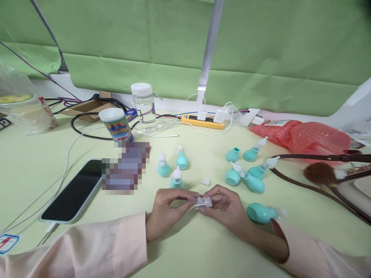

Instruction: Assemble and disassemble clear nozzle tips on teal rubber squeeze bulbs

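Note:
Between the fingertips of both hands is a small clear plastic nozzle piece [203,202]. My left hand [169,208] pinches its left end, and my right hand [224,206] grips the right end. Just beyond the fingers lies a small white translucent tip [205,181]. Three teal bulbs with rounded white caps stand ahead of my left hand, one of them a capped bulb [182,159]. Off to the right are several teal squeeze bulbs with clear pointed tips, such as a tipped bulb [255,150]. An open bulb [232,154] has no tip. Another bulb [261,213] lies beside my right forearm.
A phone [74,193] on a charging cable lies at the left. Behind stand a paper cup [117,125], a water bottle [144,110] and a yellow power strip [203,121]. Red bubble wrap [307,137] and a brown strap [307,184] occupy the right side.

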A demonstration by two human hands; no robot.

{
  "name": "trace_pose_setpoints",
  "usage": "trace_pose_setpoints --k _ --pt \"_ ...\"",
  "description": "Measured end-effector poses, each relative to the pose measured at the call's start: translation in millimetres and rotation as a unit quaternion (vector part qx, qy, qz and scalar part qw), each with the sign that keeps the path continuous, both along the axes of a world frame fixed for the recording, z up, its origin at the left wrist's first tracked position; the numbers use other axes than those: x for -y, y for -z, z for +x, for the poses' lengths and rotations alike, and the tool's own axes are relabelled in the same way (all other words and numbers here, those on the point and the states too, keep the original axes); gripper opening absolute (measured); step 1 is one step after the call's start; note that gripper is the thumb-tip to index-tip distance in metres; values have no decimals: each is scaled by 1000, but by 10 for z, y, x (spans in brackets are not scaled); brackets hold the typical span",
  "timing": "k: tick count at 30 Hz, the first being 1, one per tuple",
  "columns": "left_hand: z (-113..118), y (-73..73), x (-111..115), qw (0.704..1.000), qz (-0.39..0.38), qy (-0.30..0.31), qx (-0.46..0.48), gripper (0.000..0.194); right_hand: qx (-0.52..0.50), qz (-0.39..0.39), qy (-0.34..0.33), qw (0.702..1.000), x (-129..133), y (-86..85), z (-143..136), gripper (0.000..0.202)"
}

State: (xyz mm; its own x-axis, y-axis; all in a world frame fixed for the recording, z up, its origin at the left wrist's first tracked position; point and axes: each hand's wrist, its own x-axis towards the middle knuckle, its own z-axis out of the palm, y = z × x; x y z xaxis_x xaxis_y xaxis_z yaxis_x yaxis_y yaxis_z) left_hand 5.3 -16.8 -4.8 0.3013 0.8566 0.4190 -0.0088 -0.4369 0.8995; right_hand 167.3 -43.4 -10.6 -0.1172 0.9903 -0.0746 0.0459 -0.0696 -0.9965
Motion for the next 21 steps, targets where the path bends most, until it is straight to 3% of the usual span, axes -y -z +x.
trace_pose_setpoints --k 8,12,17,21 --pt "2 -29 -6 1000 -6 -19 -20 4 -21 -18 5 1000 -3 28 17 27" --pt "-1 -41 -10 999 32 -13 -37 6 -38 -24 11 999 -9 31 18 27" --pt "-5 9 -4 994 95 -1 -46 16 -61 -15 23 998 -18 50 19 27" --pt "-13 10 21 995 75 18 -62 24 -50 -7 26 998 -22 45 15 26"
